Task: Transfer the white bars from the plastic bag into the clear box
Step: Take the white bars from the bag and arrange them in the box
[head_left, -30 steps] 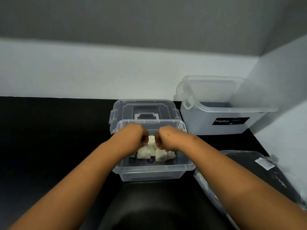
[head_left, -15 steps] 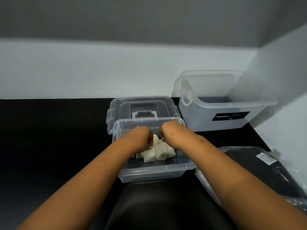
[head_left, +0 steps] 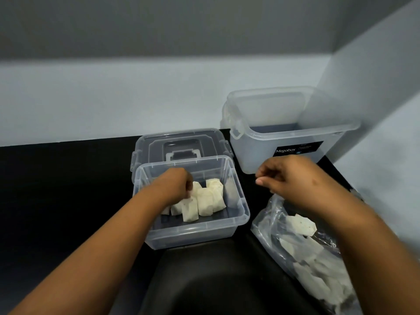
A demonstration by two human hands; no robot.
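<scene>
A small clear box [head_left: 200, 233] stands on the black counter in front of me with several white bars [head_left: 204, 201] lying inside it. My left hand [head_left: 175, 183] is down in the box, its curled fingers touching the leftmost bars. My right hand [head_left: 288, 173] hovers to the right of the box, above the top of a clear plastic bag [head_left: 272, 214], fingers loosely curled and holding nothing. The bag lies at the right and holds several more white bars [head_left: 302, 226].
The small box's lid [head_left: 179, 144] lies flat just behind it. A larger clear tub [head_left: 291, 133] with a black label stands at the back right against the wall corner. A dark rounded object [head_left: 216, 280] sits at the near edge below the box.
My right hand has come out of the box and moved right, over the bag. My left hand stays in the box on the bars. The view has shifted, showing the bag's bars.
</scene>
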